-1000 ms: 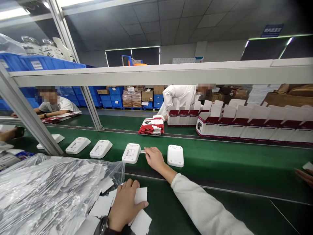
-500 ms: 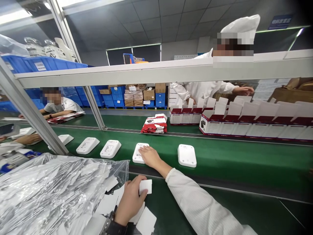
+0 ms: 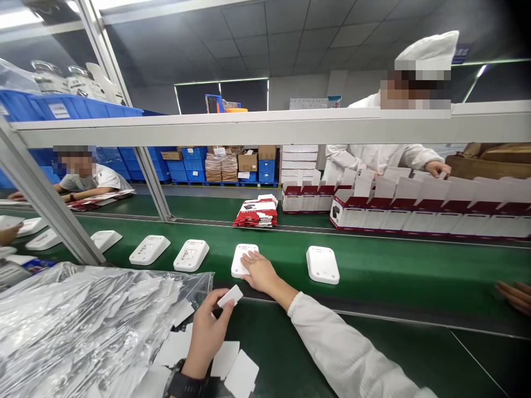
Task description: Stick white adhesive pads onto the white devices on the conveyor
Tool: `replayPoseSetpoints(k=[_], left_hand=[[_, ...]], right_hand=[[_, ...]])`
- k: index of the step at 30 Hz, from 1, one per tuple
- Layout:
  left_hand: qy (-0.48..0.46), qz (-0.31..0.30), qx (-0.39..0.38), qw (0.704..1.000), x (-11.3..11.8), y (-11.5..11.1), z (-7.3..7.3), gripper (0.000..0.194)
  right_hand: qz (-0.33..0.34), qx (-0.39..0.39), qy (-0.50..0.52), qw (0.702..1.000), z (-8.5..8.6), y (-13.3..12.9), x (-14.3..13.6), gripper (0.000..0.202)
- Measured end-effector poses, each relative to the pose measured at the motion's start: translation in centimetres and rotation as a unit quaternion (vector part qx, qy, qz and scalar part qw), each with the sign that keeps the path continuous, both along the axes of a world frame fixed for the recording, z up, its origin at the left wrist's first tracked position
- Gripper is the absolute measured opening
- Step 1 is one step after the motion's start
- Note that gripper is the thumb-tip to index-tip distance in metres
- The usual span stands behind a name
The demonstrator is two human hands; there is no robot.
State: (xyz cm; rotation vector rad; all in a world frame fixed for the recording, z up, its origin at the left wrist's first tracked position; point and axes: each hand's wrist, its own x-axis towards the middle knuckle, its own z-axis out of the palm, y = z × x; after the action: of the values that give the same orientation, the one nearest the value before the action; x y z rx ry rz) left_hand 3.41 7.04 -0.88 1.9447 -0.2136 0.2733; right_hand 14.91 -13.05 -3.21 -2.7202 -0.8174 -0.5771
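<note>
Between the thumb and fingers of my left hand point(image 3: 209, 326) is a small white card point(image 3: 232, 296), tilted, just above the belt's near edge. My right hand point(image 3: 262, 272) lies with fingers stretched across a white rounded device point(image 3: 238, 260) and covers its right side. Another white device point(image 3: 322, 265) sits to the right on the green belt point(image 3: 394, 271). To the left are more of them, including one device point(image 3: 191, 255) with a marked, recessed face. Loose white cards point(image 3: 243, 373) lie below my left hand, next to a clear plastic bag point(image 3: 95, 331) full of such cards.
Across the belt stand a stack of flat red-and-white cartons point(image 3: 256, 213) and a row of open boxes point(image 3: 427, 215), with a co-worker in white behind. A metal post point(image 3: 53, 204) and rail point(image 3: 257, 128) frame the view. Another person's hand point(image 3: 516, 296) shows at the right edge.
My left hand has lifted and turned the card, moving slightly left. My right hand and the device under it have shifted a little right. A blurred hand has appeared at the right edge.
</note>
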Motion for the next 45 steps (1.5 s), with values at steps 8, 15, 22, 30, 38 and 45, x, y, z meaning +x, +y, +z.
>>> replayPoseSetpoints(k=[8,15,22,30,38,45], left_hand=[[0.105,0.015,-0.176,0.979,0.1,0.1,0.4,0.049],[0.150,0.022,-0.233,0.961,-0.1,-0.4,-0.4,0.058],[0.150,0.002,-0.258,0.954,-0.8,-1.9,-0.2,0.051],[0.193,-0.057,-0.333,0.921,-1.7,-3.6,0.5,0.043],[0.197,-0.029,-0.036,0.979,-0.7,-0.7,0.5,0.074],[0.085,-0.068,0.335,0.936,-1.4,2.2,2.3,0.040]], right_hand=[[0.036,0.165,-0.093,0.981,0.9,-0.9,-7.0,0.058],[0.107,0.263,-0.068,0.956,0.8,-0.2,-13.5,0.071],[0.050,0.449,0.072,0.889,-0.1,0.2,-13.6,0.065],[0.090,0.541,0.163,0.820,1.4,1.6,-11.0,0.020],[0.052,0.279,0.053,0.957,2.9,2.9,-3.7,0.025],[0.024,0.123,0.015,0.992,1.5,4.7,4.5,0.027]])
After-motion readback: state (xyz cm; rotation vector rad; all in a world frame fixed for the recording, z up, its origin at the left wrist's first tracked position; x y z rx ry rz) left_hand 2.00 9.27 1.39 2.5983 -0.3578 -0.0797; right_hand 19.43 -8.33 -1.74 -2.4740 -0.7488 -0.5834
